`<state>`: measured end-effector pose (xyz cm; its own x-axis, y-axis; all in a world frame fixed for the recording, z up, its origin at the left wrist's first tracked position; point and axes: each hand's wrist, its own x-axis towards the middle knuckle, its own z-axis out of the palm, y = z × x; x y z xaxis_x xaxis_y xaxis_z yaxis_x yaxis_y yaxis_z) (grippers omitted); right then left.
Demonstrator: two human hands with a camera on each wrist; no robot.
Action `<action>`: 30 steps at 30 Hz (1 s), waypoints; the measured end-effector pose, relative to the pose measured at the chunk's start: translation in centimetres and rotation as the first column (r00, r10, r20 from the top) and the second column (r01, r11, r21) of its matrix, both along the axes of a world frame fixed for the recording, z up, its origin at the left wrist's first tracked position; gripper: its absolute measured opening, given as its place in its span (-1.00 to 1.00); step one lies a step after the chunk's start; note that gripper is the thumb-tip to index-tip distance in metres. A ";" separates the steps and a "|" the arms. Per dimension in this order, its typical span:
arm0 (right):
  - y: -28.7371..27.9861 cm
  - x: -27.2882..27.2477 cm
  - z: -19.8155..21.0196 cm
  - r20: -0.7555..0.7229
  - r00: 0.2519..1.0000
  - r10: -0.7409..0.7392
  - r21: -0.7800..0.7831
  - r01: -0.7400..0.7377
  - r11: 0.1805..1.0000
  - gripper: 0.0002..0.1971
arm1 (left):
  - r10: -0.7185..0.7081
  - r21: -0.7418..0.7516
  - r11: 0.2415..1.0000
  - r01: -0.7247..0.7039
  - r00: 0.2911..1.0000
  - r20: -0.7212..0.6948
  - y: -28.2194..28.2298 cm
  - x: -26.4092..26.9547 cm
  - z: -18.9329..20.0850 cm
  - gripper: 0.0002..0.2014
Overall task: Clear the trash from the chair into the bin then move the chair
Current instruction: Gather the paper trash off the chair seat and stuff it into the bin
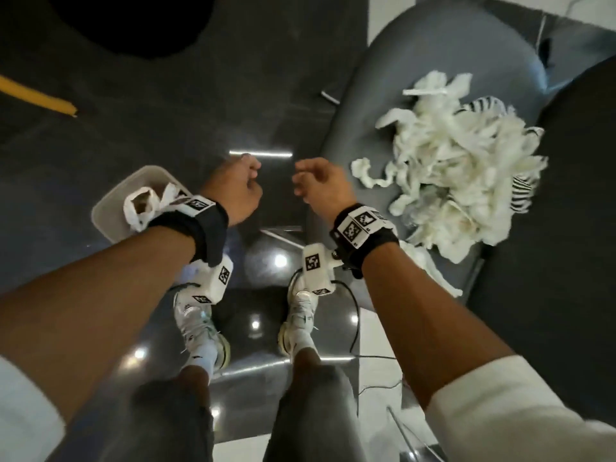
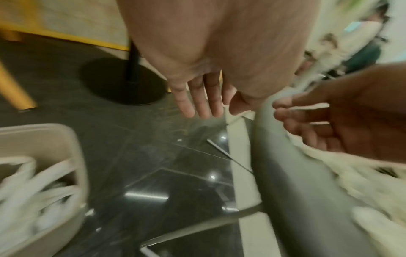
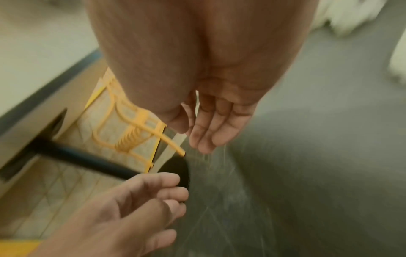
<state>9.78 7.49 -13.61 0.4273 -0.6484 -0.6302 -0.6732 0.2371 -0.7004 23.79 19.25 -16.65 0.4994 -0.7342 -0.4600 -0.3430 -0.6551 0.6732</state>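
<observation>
A heap of crumpled white paper trash point(image 1: 460, 181) lies on the grey chair seat point(image 1: 383, 95) at the right. The beige bin point(image 1: 110, 208) stands on the floor at the left with white paper point(image 1: 143, 205) inside it. Both hands hover side by side over the dark floor between the bin and the chair. My left hand point(image 1: 243, 188) is empty, with relaxed fingers point(image 2: 197, 100). My right hand point(image 1: 320, 185) is also empty, close to the chair's left edge, and its fingers point(image 3: 211, 133) hang loosely. The trash also shows blurred in the left wrist view point(image 2: 362, 182), beside the bin rim point(image 2: 72, 139).
A black round stand base point(image 1: 133, 21) sits on the floor at the far left, next to a yellow chair leg point(image 1: 36, 98). A dark surface point(image 1: 566, 261) borders the chair on the right. A thin cable point(image 1: 356, 321) runs by my shoes point(image 1: 200, 328). People sit far off point(image 2: 351, 43).
</observation>
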 end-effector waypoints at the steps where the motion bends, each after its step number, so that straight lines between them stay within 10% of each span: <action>1: -1.9 -2.4 1.4 0.003 0.999 -0.054 -0.051 0.054 0.997 -0.89 | -0.108 -0.041 0.993 0.109 0.994 0.006 -2.2 -2.4 1.4 -0.62; 5: -7.7 -12.9 6.0 -0.064 0.981 -0.184 -0.181 0.170 0.969 -0.80 | -0.565 -0.068 0.819 0.570 0.821 0.080 -8.9 -13.4 5.8 -0.52; 9: -10.4 -21.5 7.5 -0.145 0.966 -0.215 -0.244 0.175 0.954 -0.80 | -0.876 -0.012 0.453 0.892 0.447 0.178 -11.3 -24.2 6.2 -0.40; 12: -10.5 -24.8 6.6 -0.217 0.969 -0.122 -0.244 0.067 0.967 -0.76 | -0.944 0.185 0.274 0.944 0.227 0.240 -11.6 -28.3 4.4 -0.32; 15: -9.9 -26.1 5.7 -0.316 0.948 0.035 -0.357 -0.153 0.922 -0.72 | -0.946 0.252 0.258 0.933 0.190 0.264 -11.5 -28.2 3.3 -0.49; 18: -9.2 -26.2 5.4 -0.412 0.910 0.052 -0.466 -0.259 0.846 -0.48 | -0.940 0.154 0.279 0.948 0.237 0.245 -11.5 -25.9 3.0 -0.69; 23: -8.0 -24.9 3.8 -0.539 0.830 0.142 -0.374 -0.388 0.843 -0.14 | -0.656 0.010 0.754 0.656 0.753 0.048 -10.9 -22.5 4.1 -0.87; 26: -7.8 -23.8 3.5 -0.579 0.795 0.181 -0.353 -0.444 0.823 -0.20 | -0.343 0.002 0.939 0.343 0.939 -0.007 -11.1 -21.2 4.8 -0.90; 30: -7.9 -22.7 3.5 -0.589 0.762 0.269 -0.341 -0.536 0.772 -0.58 | -0.018 0.024 1.000 0.021 0.995 -0.103 -12.6 -19.9 5.3 -0.70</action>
<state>-12.89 -0.36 -10.11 0.4440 -0.7486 -0.4925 -0.8947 -0.4008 -0.1973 3.93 6.68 -11.34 0.4343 -0.7309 -0.5264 -0.2856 -0.6660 0.6891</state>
